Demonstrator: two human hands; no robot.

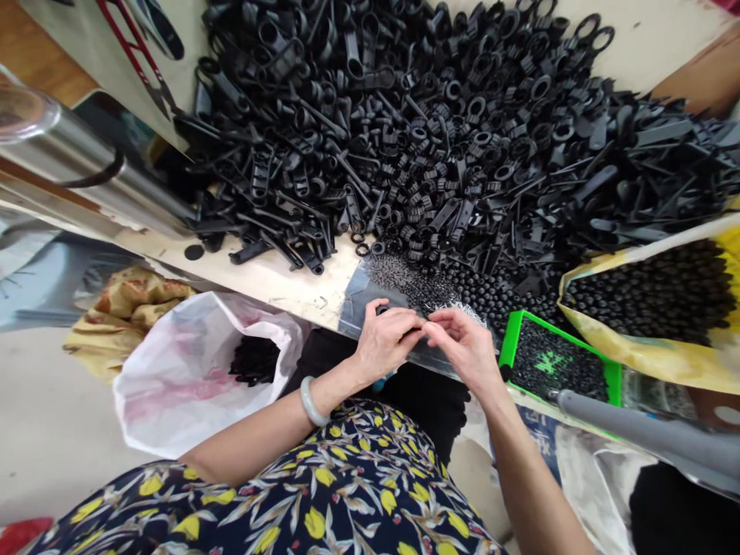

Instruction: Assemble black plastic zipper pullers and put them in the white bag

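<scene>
My left hand [390, 339] is closed in front of me at the table's near edge, and a bit of a black plastic part [381, 310] shows among its fingers. Against its fingertips, my right hand [462, 343] makes a pinch; whatever is in it is too small or hidden to make out. Beneath both hands lies a dark grey sheet [354, 304]. Just beyond them are a pile of tiny metal pieces [396, 279], some silvery bits [471, 311] and many small black balls [491, 297].
A large heap of black plastic parts [439, 146] covers the table. At right are a green tray [512, 339] of small black pieces and a yellow bag [647, 361] of black balls. A steel flask [116, 166] and a white sack [173, 385] are at left.
</scene>
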